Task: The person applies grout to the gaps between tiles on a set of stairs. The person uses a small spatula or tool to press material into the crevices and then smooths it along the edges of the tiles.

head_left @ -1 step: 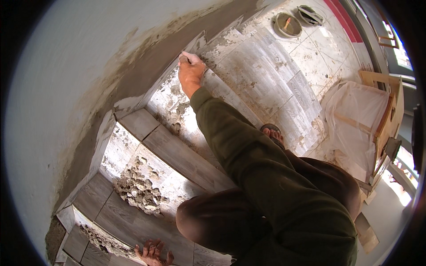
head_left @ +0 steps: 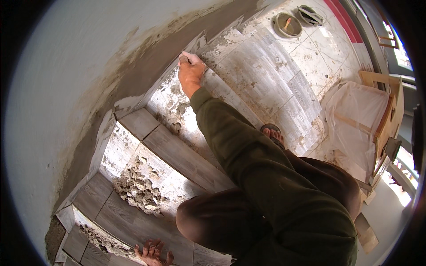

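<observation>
I crouch on tiled stairs beside a pale wall. My right hand (head_left: 191, 73) reaches far up in a green sleeve, its fingers curled against the top edge of a grey skirting tile (head_left: 171, 77) set at the foot of the wall. Whether anything lies inside the fist is hidden. Grey mortar (head_left: 146, 66) is smeared on the wall just above that tile. My left hand (head_left: 153, 253) rests flat with fingers spread on a grey wood-look tread tile (head_left: 128, 221) at the lower edge, holding nothing.
Lumps of dried mortar (head_left: 140, 190) cover one riser. Two round buckets (head_left: 287, 24) stand on the landing floor above. A plastic-wrapped wooden frame (head_left: 355, 111) stands at the right. My sandalled foot (head_left: 271, 133) is on a step.
</observation>
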A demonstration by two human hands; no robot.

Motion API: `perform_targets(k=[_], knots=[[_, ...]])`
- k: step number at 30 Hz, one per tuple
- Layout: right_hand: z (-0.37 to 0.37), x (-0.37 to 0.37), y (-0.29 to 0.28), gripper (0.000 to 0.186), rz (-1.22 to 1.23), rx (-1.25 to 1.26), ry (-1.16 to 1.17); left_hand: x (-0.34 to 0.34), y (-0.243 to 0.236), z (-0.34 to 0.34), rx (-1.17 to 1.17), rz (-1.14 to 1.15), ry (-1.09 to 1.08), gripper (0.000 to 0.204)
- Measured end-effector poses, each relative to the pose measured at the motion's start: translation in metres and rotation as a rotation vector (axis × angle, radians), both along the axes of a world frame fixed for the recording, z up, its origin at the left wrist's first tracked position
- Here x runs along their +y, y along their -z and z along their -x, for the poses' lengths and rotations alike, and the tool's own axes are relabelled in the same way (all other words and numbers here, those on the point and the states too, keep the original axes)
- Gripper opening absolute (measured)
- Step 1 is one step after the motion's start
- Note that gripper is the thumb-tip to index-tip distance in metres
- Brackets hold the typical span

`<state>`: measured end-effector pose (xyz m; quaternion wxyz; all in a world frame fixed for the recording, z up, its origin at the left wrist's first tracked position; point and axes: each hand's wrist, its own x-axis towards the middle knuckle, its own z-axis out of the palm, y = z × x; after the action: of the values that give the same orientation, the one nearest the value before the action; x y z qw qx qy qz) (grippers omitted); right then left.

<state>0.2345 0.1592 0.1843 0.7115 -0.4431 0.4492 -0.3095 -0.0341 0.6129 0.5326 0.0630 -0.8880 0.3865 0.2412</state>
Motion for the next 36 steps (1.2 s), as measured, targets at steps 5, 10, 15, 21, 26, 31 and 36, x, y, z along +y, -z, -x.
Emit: perform_targets(k=[5,10,15,21,26,31,36], knots=[[-0.001,0.003,0.002,0.023,-0.022,-0.018,0.014,-0.004,0.0,-0.001,0.013,-0.02,-0.026,0.037],[-0.001,0.007,0.002,0.023,0.0,-0.012,-0.012,-0.001,0.0,0.001,0.018,-0.01,-0.038,0.036],[-0.001,0.013,0.001,0.022,-0.021,-0.008,-0.009,-0.002,-0.001,0.0,-0.01,0.0,0.005,0.036],[0.003,0.021,0.01,0.022,-0.001,-0.008,-0.001,0.001,0.004,-0.002,0.003,0.029,0.0,0.036],[0.002,0.028,0.003,0.022,-0.002,-0.018,-0.013,-0.002,-0.002,0.0,0.0,0.019,-0.029,0.035],[0.002,0.034,0.002,0.021,-0.064,-0.031,0.005,-0.002,0.001,0.0,-0.011,0.018,-0.017,0.032],[0.002,0.039,0.002,0.022,-0.039,0.006,-0.008,-0.003,0.001,-0.001,-0.019,0.04,-0.004,0.03]])
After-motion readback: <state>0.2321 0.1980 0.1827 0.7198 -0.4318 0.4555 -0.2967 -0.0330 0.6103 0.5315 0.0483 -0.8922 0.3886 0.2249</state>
